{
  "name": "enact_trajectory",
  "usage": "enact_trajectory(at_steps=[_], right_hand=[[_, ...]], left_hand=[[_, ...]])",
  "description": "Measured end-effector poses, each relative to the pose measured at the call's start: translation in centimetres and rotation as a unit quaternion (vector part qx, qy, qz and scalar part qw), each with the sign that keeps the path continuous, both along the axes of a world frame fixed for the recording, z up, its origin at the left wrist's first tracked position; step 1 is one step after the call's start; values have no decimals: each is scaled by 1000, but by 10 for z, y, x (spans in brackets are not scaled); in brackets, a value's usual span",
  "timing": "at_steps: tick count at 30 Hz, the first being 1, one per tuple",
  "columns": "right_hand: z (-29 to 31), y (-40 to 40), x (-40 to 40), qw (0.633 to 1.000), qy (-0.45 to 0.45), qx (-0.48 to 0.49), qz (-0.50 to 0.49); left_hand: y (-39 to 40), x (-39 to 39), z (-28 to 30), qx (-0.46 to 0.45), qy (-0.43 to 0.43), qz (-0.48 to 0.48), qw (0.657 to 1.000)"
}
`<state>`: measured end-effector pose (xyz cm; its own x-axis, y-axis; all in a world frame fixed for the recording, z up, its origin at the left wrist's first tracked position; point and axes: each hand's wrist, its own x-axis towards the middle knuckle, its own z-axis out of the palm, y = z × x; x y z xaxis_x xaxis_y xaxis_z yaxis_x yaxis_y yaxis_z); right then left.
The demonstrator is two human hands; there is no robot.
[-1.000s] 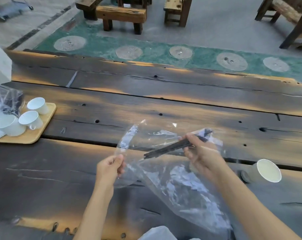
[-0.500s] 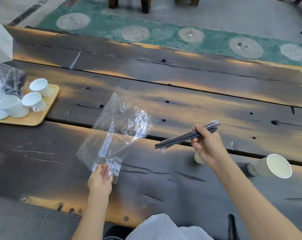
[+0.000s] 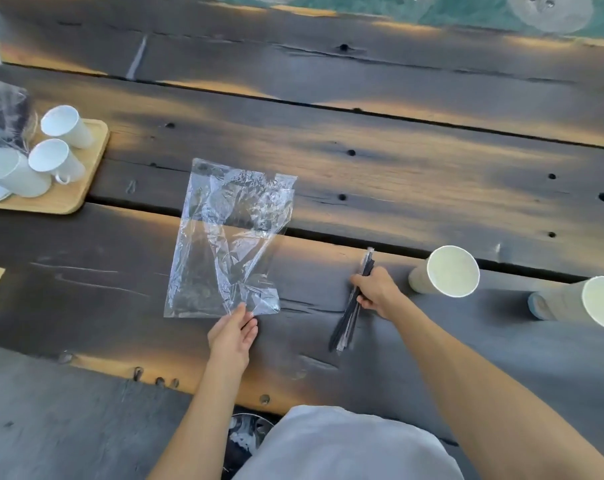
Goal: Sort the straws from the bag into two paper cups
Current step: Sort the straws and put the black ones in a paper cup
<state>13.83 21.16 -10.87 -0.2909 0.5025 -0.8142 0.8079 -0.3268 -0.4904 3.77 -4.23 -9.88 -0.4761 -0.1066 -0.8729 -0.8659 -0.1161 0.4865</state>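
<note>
The right hand (image 3: 375,292) is clenched around a bundle of dark straws (image 3: 352,306), which stands steeply with its lower end on the wooden bench (image 3: 397,174). Just beyond the hand's outer side stands one paper cup (image 3: 445,271), and a second paper cup (image 3: 584,301) stands farther out the same way. The left hand (image 3: 233,336) is released, its fingertips touching the near corner of the clear plastic bag (image 3: 229,237), which lies flat on the bench ahead of that hand. Far off to the left hand's outer side sits a wooden tray (image 3: 86,174) carrying white cups (image 3: 56,161).
</note>
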Motion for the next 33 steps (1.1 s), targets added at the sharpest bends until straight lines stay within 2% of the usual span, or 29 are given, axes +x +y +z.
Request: enact_trajectory(at_steps=[2, 6, 9, 11, 13, 15, 17, 19, 21, 22, 24, 26, 28, 31, 33], right_hand=[[-6, -1, -3, 999, -10, 41, 10], [-8, -3, -4, 988, -24, 141, 63], [0, -3, 1, 986, -10, 152, 60], [6, -3, 10, 987, -8, 152, 51], [8, -6, 23, 989, -12, 144, 40], [7, -11, 36, 991, -12, 133, 27], [5, -16, 47, 990, -21, 139, 23], [4, -20, 55, 989, -26, 142, 8], [3, -18, 60, 988, -32, 150, 4], [2, -17, 61, 988, -34, 153, 7], [1, -14, 61, 988, -31, 153, 21], [2, -14, 58, 986, -26, 159, 44], [2, -15, 52, 981, -19, 174, 82], [2, -16, 40, 971, -21, 189, 145], [1, -16, 32, 963, -29, 195, 186]], left_hand=[[0, 7, 2, -20, -11, 2, 1000], [5, 24, 6, -154, -8, 21, 988], [20, 46, 13, -173, -11, 2, 985], [35, 61, 18, -159, 4, -66, 985], [53, 69, 19, -141, 55, -196, 969], [71, 67, 16, -155, 132, -368, 907], [89, 60, 10, -215, 224, -502, 807], [103, 51, 0, -280, 277, -566, 724], [115, 44, -5, -336, 276, -601, 671], [120, 40, -7, -354, 270, -611, 655], [125, 33, -8, -361, 260, -606, 660], [126, 27, -9, -345, 257, -581, 691], [126, 20, -9, -336, 251, -569, 708], [124, 13, -11, -343, 238, -591, 690], [125, 10, -10, -356, 239, -620, 658]])
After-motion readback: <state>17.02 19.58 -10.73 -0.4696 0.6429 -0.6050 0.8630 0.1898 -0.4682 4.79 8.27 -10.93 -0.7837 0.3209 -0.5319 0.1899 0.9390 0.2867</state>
